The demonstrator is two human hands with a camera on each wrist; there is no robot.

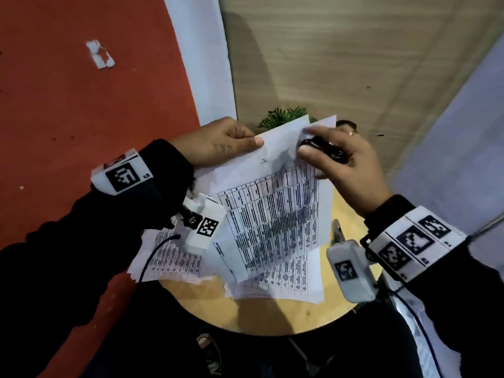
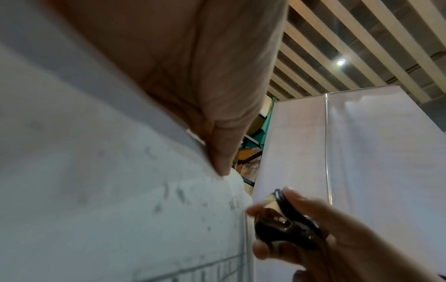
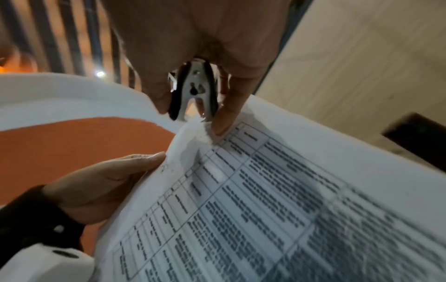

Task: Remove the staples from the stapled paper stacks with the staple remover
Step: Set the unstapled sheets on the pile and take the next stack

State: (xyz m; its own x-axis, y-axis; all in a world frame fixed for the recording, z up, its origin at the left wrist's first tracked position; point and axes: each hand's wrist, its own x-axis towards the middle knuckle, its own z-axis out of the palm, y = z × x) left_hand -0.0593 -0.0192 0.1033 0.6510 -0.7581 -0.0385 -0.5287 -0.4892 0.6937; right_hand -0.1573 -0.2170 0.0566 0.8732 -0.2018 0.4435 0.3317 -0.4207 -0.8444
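Observation:
A stapled stack of printed table sheets [image 1: 275,203] is lifted off the round wooden table [image 1: 286,315]. My left hand [image 1: 226,144] pinches its top left edge, thumb on top, also seen in the right wrist view [image 3: 108,183]. My right hand [image 1: 343,162] grips a black and metal staple remover [image 1: 321,150] at the stack's top corner. In the right wrist view the staple remover [image 3: 195,93] has its claws on the crumpled paper corner [image 3: 193,133], a fingertip pressing beside it. The staple itself cannot be made out. The left wrist view shows the staple remover [image 2: 287,225] beside the paper edge [image 2: 144,190].
More printed sheets [image 1: 174,257] lie spread on the table under the lifted stack. A metal clip-like tool [image 1: 337,230] lies at the table's right side. A green plant [image 1: 283,117] stands behind the paper. Red floor [image 1: 81,118] lies to the left, wood-look floor behind.

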